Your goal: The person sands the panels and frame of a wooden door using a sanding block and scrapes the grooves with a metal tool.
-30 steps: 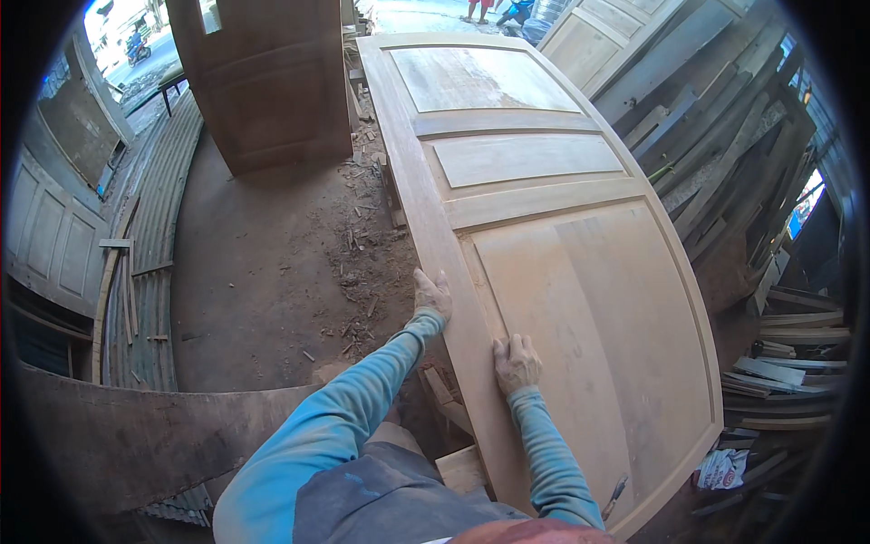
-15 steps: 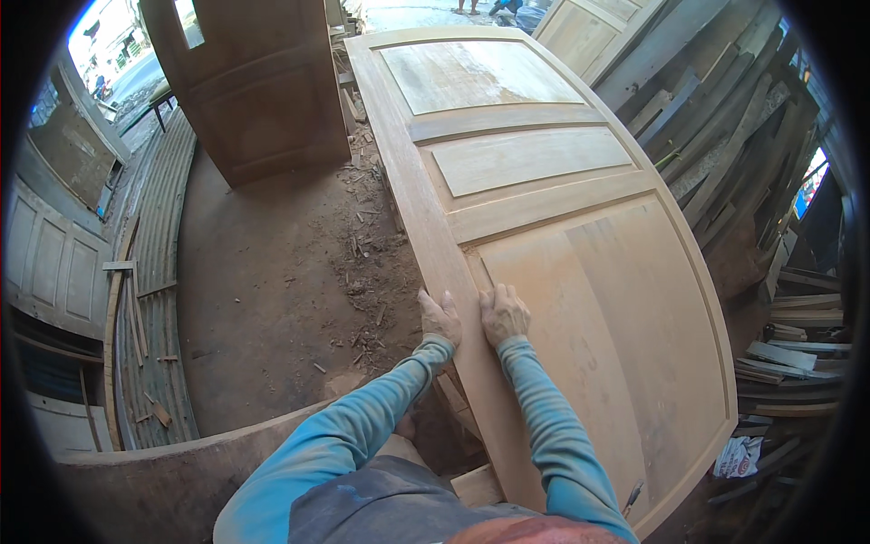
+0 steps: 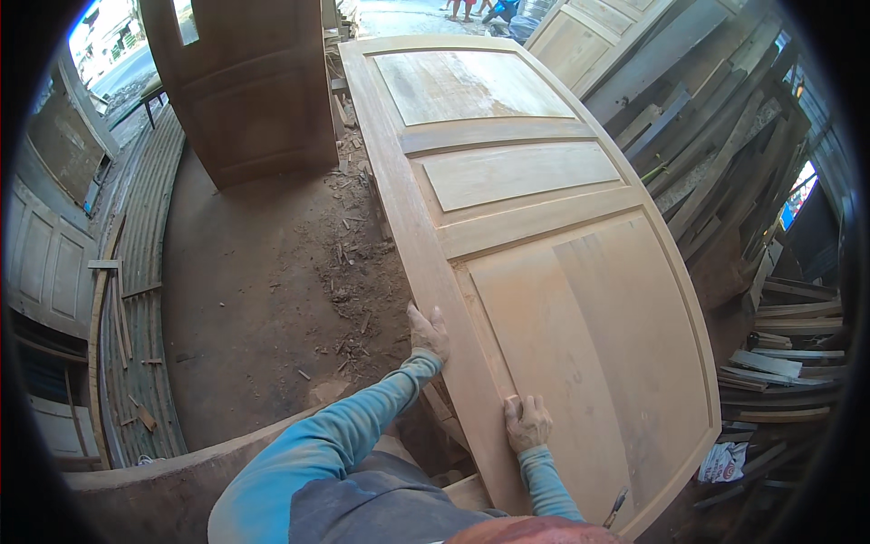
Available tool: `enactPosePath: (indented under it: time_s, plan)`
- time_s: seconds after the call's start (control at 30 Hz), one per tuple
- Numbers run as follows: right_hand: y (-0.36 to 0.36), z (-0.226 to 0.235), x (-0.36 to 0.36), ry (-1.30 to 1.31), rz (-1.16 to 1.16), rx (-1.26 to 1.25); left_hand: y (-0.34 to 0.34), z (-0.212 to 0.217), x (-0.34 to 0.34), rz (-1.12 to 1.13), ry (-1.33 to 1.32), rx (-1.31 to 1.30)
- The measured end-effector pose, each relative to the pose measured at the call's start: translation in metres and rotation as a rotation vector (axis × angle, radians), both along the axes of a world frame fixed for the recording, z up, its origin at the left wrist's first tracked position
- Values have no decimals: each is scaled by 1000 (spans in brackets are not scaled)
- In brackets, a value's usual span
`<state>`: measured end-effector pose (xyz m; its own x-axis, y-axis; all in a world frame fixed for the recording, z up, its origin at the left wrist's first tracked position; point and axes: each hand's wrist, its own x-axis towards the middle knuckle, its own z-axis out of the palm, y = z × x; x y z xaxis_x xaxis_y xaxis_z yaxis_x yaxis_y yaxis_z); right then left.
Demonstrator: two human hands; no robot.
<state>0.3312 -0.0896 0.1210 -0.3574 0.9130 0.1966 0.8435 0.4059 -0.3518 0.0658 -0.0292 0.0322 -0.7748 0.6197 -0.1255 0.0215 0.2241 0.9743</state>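
Bare wooden door (image 3: 544, 236) lying flat, dirt floor (image 3: 263, 299) littered; left hand (image 3: 428, 332) fingers curled over edge, right hand (image 3: 527, 422) flat.

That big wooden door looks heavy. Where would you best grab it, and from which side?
Probably by the long left edge of the wooden door, coming from the left. The panelled face is broad and flat, offering nothing to grip; the left hand already wraps that edge, while the right hand only presses on the frame.
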Motion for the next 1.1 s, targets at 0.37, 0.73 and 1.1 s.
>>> enactPosePath:
  time_s: [0.37,0.73,1.1]
  plan:
    - [144,-19,-159,64,153,44,-1,13,-1,-15,-27,14]
    - [173,-26,-194,10,84,-37,3,1,2,13,46,-76]
    - [-39,4,47,56,-36,-91,1,14,-5,13,154,-230]
